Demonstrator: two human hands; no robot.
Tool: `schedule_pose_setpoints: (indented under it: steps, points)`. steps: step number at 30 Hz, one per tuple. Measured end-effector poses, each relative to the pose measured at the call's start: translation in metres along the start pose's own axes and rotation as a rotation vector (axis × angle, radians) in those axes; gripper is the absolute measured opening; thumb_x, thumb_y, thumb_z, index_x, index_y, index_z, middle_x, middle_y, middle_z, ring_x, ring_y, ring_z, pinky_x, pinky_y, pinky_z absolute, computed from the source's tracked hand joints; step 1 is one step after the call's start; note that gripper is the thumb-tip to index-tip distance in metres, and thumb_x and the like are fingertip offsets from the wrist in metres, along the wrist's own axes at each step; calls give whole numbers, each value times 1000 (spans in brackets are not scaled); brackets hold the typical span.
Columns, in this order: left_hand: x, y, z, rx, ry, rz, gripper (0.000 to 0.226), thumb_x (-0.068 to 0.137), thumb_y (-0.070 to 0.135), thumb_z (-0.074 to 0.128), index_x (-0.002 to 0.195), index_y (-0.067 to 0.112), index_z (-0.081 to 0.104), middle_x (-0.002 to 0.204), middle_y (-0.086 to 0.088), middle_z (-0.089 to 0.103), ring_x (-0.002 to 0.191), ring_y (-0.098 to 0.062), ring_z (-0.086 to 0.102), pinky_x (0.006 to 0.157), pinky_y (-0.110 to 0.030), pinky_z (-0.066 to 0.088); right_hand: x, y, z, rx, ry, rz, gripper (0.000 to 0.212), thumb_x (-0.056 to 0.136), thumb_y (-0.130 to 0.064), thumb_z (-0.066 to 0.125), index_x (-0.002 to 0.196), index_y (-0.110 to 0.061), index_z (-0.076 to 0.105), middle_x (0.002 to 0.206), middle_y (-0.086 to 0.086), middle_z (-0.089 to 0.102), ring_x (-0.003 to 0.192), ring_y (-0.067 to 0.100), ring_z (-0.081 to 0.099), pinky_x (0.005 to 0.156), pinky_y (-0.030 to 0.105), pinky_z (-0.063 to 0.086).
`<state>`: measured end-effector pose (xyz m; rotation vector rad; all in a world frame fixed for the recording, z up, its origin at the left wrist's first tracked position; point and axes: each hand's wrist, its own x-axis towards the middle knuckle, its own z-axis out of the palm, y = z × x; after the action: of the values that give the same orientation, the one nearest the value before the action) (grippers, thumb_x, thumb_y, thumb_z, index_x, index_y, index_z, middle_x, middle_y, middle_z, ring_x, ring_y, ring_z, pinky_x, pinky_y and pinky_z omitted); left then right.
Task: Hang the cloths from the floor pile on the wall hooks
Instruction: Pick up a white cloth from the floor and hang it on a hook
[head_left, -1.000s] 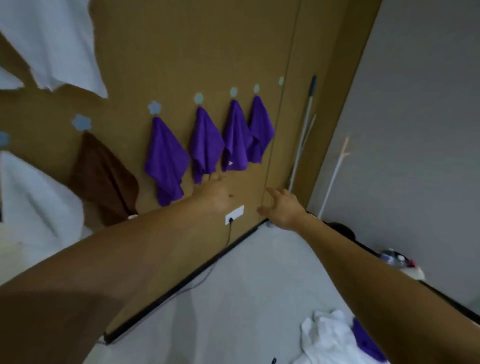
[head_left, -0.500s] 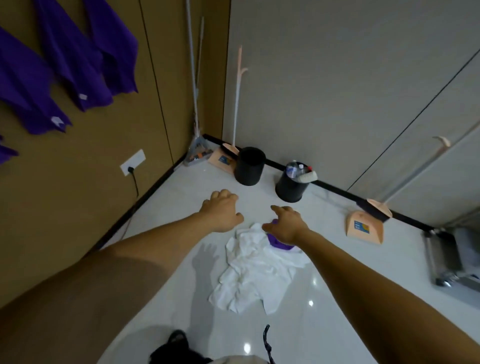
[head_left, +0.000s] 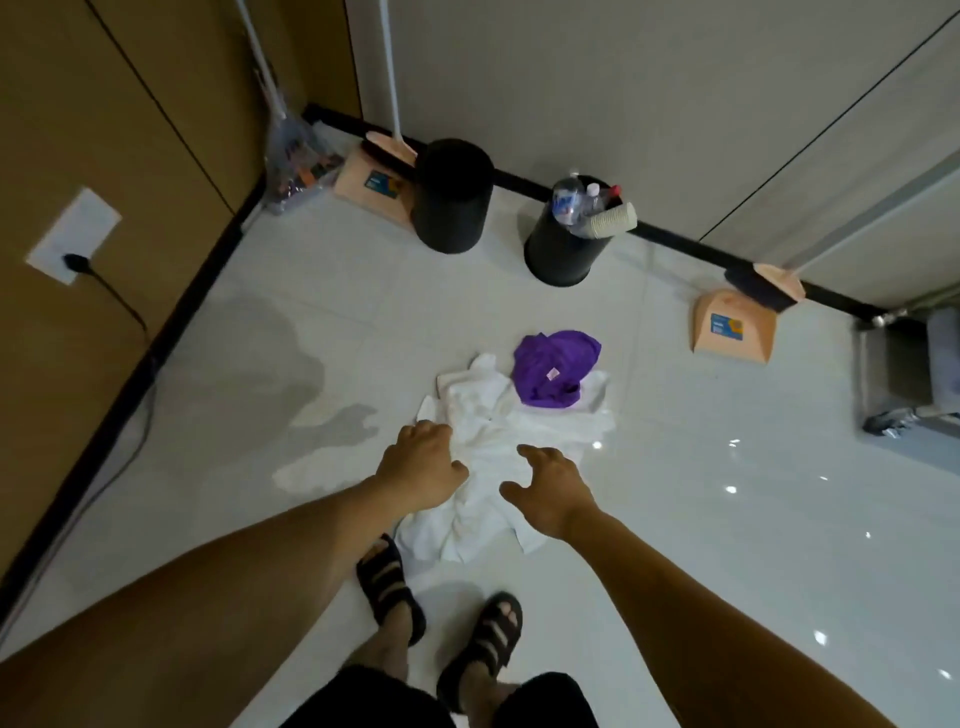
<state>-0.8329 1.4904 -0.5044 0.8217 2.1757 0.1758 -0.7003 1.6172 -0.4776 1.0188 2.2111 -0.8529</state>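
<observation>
A pile of white cloths (head_left: 493, 415) lies crumpled on the pale tiled floor, with a purple cloth (head_left: 553, 366) on its far side. Both my arms reach down over the pile. My left hand (head_left: 423, 465) hovers over the pile's left edge, fingers loosely bent, holding nothing. My right hand (head_left: 548, 480) is spread above the middle of the white cloths, also holding nothing. I cannot tell whether either hand touches the fabric. The wall hooks are out of view.
Two black bins (head_left: 452, 195) (head_left: 563, 244) stand by the far wall, the right one stuffed with bottles and cups. Two peach dustpans (head_left: 735, 330) (head_left: 371, 182) and broom handles lean nearby. A wall socket (head_left: 72, 236) with a cable sits on the brown wall at left. My sandalled feet (head_left: 441, 613) stand just before the pile.
My view swung from the wall with hung purple cloths down to the floor pile. Both hands dropped from the wall and now hover over the white cloths.
</observation>
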Motion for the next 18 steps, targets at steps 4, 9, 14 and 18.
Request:
schedule_pose_setpoints:
  steps: [4,9,14,18]
  points:
    - [62,-24,67,-33,-85,-41,42,86,40,46,120,14,46,124,-8,49,118,-30,44,93,-43,43,71,36,52,4,-95,57,68,89,-41,57,149,-21,31,152,4,33,139,25,30,110,39,33]
    - [154,-64,159,-71,-60,-117,52,88,43,48,133,17,43,132,-7,46,121,-28,44,95,-41,44,186,88,136,-6,-133,79,72,88,-38,61,149,-19,28,151,6,33,139,27,30,107,41,36]
    - [238,-101,245,-75,-45,-154,53,89,43,48,134,15,42,136,-8,45,122,-28,43,96,-43,45,284,133,229,41,-148,104,73,88,-36,63,149,-18,27,152,6,30,139,27,29,105,42,37]
    - [287,-126,296,-86,-60,-182,60,90,40,48,143,15,34,143,-9,38,129,-29,36,99,-42,38,342,154,290,-8,-81,104,79,86,-41,65,149,-16,23,154,6,23,142,27,20,105,43,37]
